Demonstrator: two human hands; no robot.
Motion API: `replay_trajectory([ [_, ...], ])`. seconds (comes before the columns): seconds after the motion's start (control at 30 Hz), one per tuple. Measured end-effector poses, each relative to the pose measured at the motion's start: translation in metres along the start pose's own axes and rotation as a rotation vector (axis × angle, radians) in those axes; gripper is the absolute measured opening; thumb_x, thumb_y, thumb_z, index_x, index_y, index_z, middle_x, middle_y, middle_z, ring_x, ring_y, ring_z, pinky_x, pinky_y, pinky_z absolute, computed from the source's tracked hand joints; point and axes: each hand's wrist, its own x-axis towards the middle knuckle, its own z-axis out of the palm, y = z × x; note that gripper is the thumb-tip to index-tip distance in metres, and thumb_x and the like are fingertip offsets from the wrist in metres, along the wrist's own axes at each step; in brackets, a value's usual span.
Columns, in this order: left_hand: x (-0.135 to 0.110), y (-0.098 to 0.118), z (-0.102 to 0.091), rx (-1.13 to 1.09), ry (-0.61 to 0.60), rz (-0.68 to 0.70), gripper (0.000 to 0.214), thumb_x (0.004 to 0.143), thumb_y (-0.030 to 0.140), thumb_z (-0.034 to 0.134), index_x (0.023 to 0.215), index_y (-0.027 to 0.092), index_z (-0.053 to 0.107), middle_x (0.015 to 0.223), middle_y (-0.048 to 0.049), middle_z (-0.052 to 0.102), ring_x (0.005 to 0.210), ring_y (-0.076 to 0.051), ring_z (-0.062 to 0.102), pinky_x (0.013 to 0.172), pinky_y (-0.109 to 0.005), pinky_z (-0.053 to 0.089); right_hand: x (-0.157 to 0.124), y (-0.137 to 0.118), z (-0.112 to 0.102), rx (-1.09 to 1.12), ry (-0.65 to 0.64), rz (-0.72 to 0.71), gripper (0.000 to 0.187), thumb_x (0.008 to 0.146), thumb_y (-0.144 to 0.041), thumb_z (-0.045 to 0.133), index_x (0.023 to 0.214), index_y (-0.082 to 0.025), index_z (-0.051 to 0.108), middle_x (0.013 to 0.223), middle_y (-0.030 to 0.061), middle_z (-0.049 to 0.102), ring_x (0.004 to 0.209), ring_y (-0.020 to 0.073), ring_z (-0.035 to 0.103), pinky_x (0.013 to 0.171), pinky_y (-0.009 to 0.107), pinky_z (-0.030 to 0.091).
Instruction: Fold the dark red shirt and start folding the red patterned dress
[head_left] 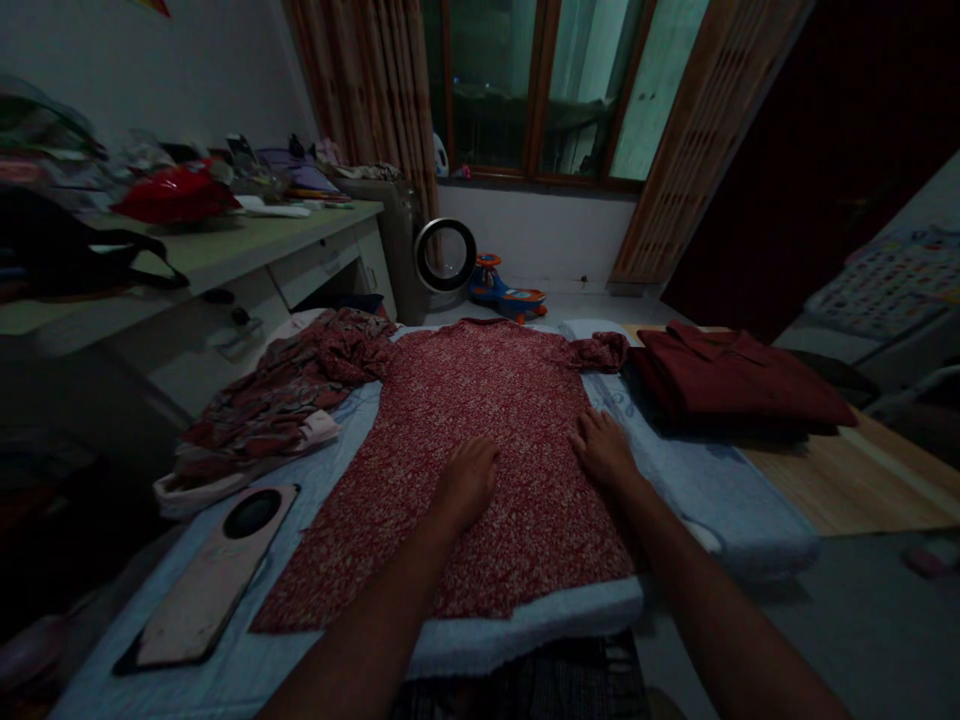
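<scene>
A dark red, speckled short-sleeved shirt (480, 400) lies spread out with its collar at the far end and its hem towards me. Under it is a light blue padded cloth (720, 510). My left hand (469, 483) rests palm down on the middle of the shirt, its fingers lying on the fabric. At the shirt's right side edge my right hand (604, 448) touches the cloth with its fingers somewhat apart. The right sleeve (600, 352) looks bunched; the left one meets a heap of patterned clothing (300, 370).
A pink flat board with a dark round hole (202, 590) lies at the near left. Folded dark red clothes (739, 380) are stacked on the right, by a wooden surface (855, 480). A cluttered desk (217, 260) stands left; a blue ride-on toy (506, 292) is beyond.
</scene>
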Motion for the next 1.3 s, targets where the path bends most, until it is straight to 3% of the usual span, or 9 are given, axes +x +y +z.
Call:
replay_trajectory([
  [0.07,0.0,0.0,0.001,0.002,0.004,0.004,0.029,0.091,0.013,0.049,0.117,0.018,0.059,0.127,-0.0081,0.062,0.121,-0.021,0.054,0.109,-0.039,0.04,0.003,-0.016,0.0,0.023,0.026,-0.007,0.047,0.095,-0.035,0.047,0.136,-0.013,0.05,0.151,0.0167,0.042,0.143,0.0316,0.03,0.114,0.051,0.026],
  [0.13,-0.001,-0.001,0.002,0.006,0.012,0.004,0.031,0.092,0.014,0.048,0.121,0.018,0.057,0.127,-0.0082,0.062,0.12,-0.021,0.055,0.108,-0.039,0.041,0.006,-0.039,0.001,0.091,0.011,-0.101,0.047,0.095,-0.032,0.047,0.139,-0.015,0.048,0.153,0.0149,0.04,0.145,0.0287,0.028,0.115,0.049,0.025],
  [0.3,-0.001,-0.002,0.004,0.019,0.015,0.004,0.033,0.091,0.014,0.048,0.123,0.018,0.056,0.13,-0.0091,0.061,0.123,-0.022,0.053,0.11,-0.04,0.039,0.01,-0.082,0.012,0.231,-0.068,-0.342,0.048,0.097,-0.033,0.044,0.141,-0.015,0.048,0.151,0.014,0.044,0.141,0.0235,0.037,0.115,0.042,0.029],
  [0.47,-0.001,-0.003,0.005,0.016,0.022,-0.003,0.029,0.092,0.017,0.048,0.119,0.02,0.058,0.128,-0.0076,0.062,0.123,-0.022,0.053,0.109,-0.04,0.04,0.022,-0.06,0.017,0.2,-0.035,-0.345,0.044,0.096,-0.033,0.046,0.136,-0.016,0.055,0.146,0.0137,0.049,0.136,0.0233,0.043,0.114,0.04,0.031],
  [0.63,-0.002,-0.004,0.005,0.03,0.004,-0.01,0.031,0.091,0.016,0.048,0.121,0.021,0.057,0.132,-0.0082,0.059,0.127,-0.022,0.05,0.111,-0.041,0.038,0.045,-0.043,0.01,0.112,-0.022,-0.189,0.034,0.095,-0.029,0.046,0.123,-0.015,0.061,0.134,0.0151,0.058,0.126,0.0246,0.05,0.108,0.039,0.035],
  [0.77,-0.003,-0.001,0.005,0.113,0.077,-0.114,0.041,0.089,0.022,0.054,0.13,0.019,0.052,0.146,-0.0128,0.048,0.139,-0.03,0.038,0.117,-0.053,0.026,0.062,-0.072,0.007,0.096,-0.014,-0.082,0.028,0.093,-0.029,0.049,0.115,-0.016,0.062,0.128,0.0159,0.059,0.121,0.0275,0.05,0.105,0.043,0.035],
  [0.97,-0.004,0.003,0.005,0.161,0.052,-0.218,0.043,0.088,0.03,0.056,0.13,0.021,0.053,0.144,-0.0125,0.051,0.138,-0.035,0.038,0.114,-0.06,0.026,0.071,-0.123,0.019,0.222,-0.002,-0.314,0.036,0.095,-0.031,0.047,0.126,-0.016,0.056,0.137,0.0135,0.055,0.125,0.023,0.048,0.108,0.036,0.033],
  [1.17,0.003,-0.002,-0.008,0.11,-0.052,-0.239,0.041,0.092,0.035,0.052,0.131,0.022,0.053,0.144,-0.0112,0.052,0.136,-0.033,0.042,0.112,-0.056,0.032,0.067,-0.126,0.032,0.231,0.021,-0.33,0.042,0.095,-0.032,0.047,0.134,-0.016,0.053,0.143,0.0133,0.051,0.133,0.0241,0.043,0.112,0.039,0.03],
  [1.3,0.024,-0.024,-0.02,0.149,-0.06,-0.207,0.04,0.098,0.035,0.042,0.133,0.019,0.052,0.145,-0.0136,0.05,0.137,-0.03,0.042,0.112,-0.052,0.034,0.068,-0.125,0.033,0.243,0.012,-0.317,0.044,0.095,-0.032,0.046,0.136,-0.015,0.052,0.144,0.0134,0.051,0.134,0.0245,0.043,0.114,0.04,0.028],
])
